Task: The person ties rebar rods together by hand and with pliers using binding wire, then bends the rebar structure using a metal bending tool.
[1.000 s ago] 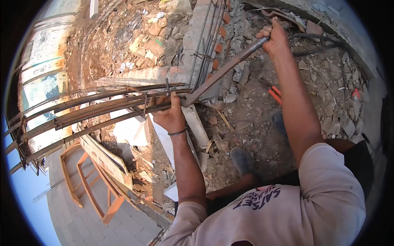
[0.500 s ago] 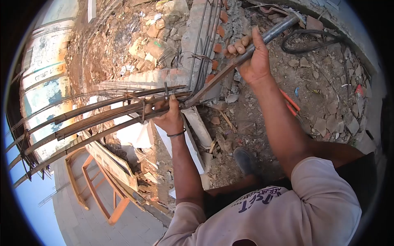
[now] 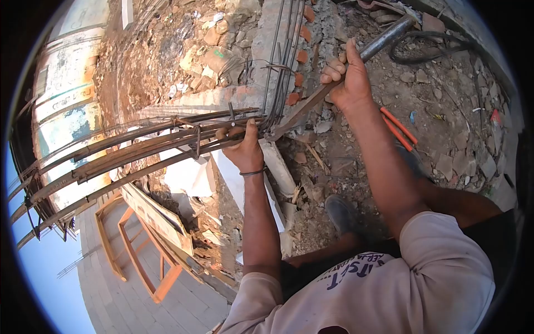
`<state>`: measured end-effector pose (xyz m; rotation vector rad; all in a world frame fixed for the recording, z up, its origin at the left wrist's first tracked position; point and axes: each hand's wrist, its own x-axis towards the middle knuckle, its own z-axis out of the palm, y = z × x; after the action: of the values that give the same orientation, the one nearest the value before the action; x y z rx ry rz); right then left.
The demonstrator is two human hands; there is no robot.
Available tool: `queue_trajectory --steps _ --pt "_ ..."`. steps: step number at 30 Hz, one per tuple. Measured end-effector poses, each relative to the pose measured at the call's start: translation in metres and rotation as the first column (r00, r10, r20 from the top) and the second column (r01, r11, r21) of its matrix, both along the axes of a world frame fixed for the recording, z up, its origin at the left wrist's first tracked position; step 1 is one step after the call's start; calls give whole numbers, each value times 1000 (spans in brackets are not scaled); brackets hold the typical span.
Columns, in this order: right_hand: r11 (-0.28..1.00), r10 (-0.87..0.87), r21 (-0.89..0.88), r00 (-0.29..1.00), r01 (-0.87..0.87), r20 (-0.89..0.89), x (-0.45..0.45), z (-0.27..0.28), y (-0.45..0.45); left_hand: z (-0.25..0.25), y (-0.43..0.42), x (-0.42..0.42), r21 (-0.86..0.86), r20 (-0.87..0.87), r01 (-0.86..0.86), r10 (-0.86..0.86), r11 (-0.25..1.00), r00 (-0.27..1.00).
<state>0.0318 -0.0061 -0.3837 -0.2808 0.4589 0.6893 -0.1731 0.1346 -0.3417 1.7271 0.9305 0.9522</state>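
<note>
My right hand (image 3: 350, 78) is closed round a long metal rebar bending bar (image 3: 384, 43), thumb pointing along it. The bar has a round pipe end at the upper right and a flat, rusty shank running down to the left. Its lower end meets the rebar near the corner, though the exact contact is too small to make out. My left hand (image 3: 243, 150) is wrapped round the front of a long rebar cage (image 3: 128, 150), thumb up. This cage extends left, tied with stirrups, and a short metal pin (image 3: 231, 110) stands up beside my fingers.
Upright rebars (image 3: 286, 55) rise beside a brick and concrete wall (image 3: 267, 33). An orange-handled tool (image 3: 397, 128) and a coil of black wire (image 3: 428, 49) lie on the rubble. Wooden frames (image 3: 133, 245) lean at lower left. My boot (image 3: 340, 214) stands on the debris.
The view has shifted slightly. The bar's lower end and my left hand sit a little further right and up. More of the orange handles shows beside my right forearm.
</note>
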Motion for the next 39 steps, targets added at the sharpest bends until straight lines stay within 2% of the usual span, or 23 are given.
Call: queue_trajectory --steps 4,8,12,14,17,20,21,24,27,31,33,35,36,39 --pt "990 -80 123 995 73 53 21 0 -14 -3 7 -1 -42 -34 37 -39 998 999" --pt "970 -129 215 990 112 66 32 17 -9 -6 9 1 31 -50 26 -24 999 998" --pt "980 -179 88 984 180 -19 35 45 6 -3 9 -4 7 -68 34 -33 999 997" --pt "978 -110 191 984 81 142 38 36 6 -2 12 -7 23 -69 36 -35 999 997" --pt "990 -80 132 974 52 212 37 39 13 0 16 -11 4 -118 84 -83 996 990" --pt "979 -131 180 970 94 206 61 25 14 3 17 -11 -31 -163 123 -127 992 978" --pt "979 -131 182 970 94 205 58 29 17 2 17 -10 -26 -116 139 -141 990 983" --pt "994 -101 56 987 95 123 32 58 44 4 15 -8 -46 -35 147 -149 988 988" --pt "992 -118 51 989 113 89 45 52 45 5 13 -8 -93 -9 148 -150 985 989" --pt "977 -204 87 967 193 149 80 36 13 4 16 -11 -116 -81 143 -152 983 985" --pt "974 -209 122 969 193 132 57 44 32 2 19 -12 -109 -48 163 -169 981 985" --pt "998 -46 40 995 43 84 31 65 53 3 16 -9 -107 -9 182 -184 977 983" --pt "995 -96 19 995 96 37 38 65 52 6 14 -8 -115 -26 176 -180 978 983" --pt "983 -158 112 979 144 126 65 55 23 3 18 -10 -118 -47 172 -179 978 983"
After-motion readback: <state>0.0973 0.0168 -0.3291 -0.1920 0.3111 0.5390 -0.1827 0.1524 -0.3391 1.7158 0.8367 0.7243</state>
